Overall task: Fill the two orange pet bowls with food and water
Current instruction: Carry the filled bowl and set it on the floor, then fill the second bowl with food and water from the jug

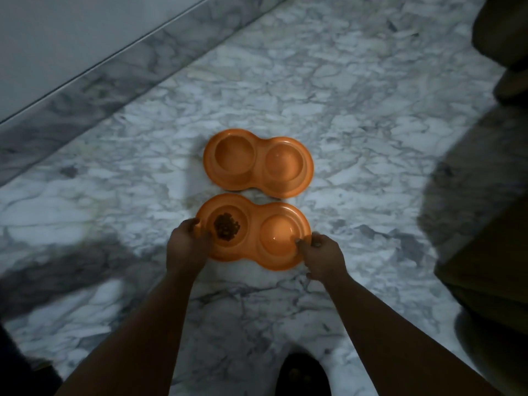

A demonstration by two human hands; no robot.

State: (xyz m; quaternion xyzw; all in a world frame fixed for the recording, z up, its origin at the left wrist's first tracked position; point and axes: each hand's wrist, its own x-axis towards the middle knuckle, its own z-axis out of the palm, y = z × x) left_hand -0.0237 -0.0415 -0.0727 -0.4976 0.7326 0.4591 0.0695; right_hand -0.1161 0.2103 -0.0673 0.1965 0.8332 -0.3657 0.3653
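Observation:
Two orange double pet bowls lie on the marble floor, one behind the other. The far bowl (258, 182) has nothing visible in either well. The near bowl (254, 257) holds a small heap of brown kibble (226, 226) in its left well, and its right well looks glossy, possibly with water. My left hand (187, 245) grips the near bowl's left rim, fingers curled over the edge. At the right rim my right hand (321, 257) pinches the edge between thumb and fingers.
A grey marble skirting (120, 70) and a white wall run diagonally at the upper left. Dark furniture or fabric (485, 224) fills the right side. A dark foot or shoe (303, 375) shows at the bottom edge. Shadows cross the floor.

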